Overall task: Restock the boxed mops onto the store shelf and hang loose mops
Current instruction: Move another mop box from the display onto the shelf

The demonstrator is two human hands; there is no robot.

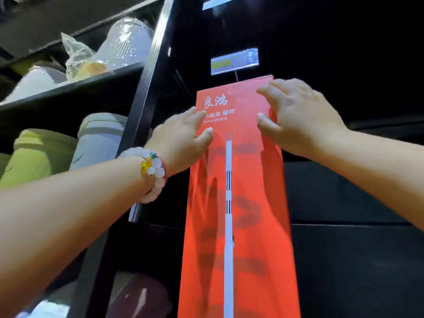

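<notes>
A tall red mop box [238, 203] with white lettering and a printed white mop handle stands upright against the black shelf wall [344, 191]. My left hand [181, 138] lies on the box's upper left edge, fingers straight, thumb on the front face; a bead bracelet is on that wrist. My right hand [296, 115] rests on the upper right corner, fingers spread and mostly straight over the front and right edge. No loose mops are in view.
A price tag [234, 61] hangs just above the box, another higher up. A black upright post [146, 88] divides off left shelves that hold wrapped white, green and grey goods [41, 154]. Dark panels fill the right side.
</notes>
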